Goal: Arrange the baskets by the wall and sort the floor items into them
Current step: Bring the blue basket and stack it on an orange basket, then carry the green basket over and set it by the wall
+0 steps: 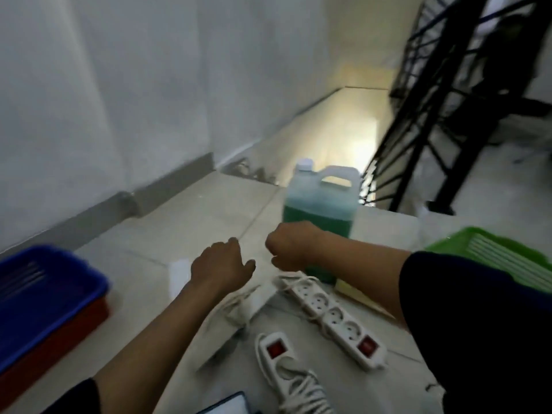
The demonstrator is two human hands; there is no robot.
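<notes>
A blue basket point(50, 291) sits nested in a red basket point(62, 336) on the floor at the left, near the wall. At the right edge lies a green basket point(490, 252). Between them on the tiles are a jug of green liquid point(319, 204), a white power strip point(331, 318), a second power strip point(274, 351) with a coiled cord, and a white cable bundle point(239, 306). My left hand point(221, 264) hovers over the cable bundle, fingers apart and pointing down. My right hand point(289, 246) is curled into a fist in front of the jug, with nothing visible in it.
A black stair railing point(448, 115) and a stairwell drop lie just behind the jug. Beside the left hand stands a small white box point(179, 273). A yellow flat item point(352, 289) lies by the jug's base, and a blue-edged flat object point(227, 406) at the bottom.
</notes>
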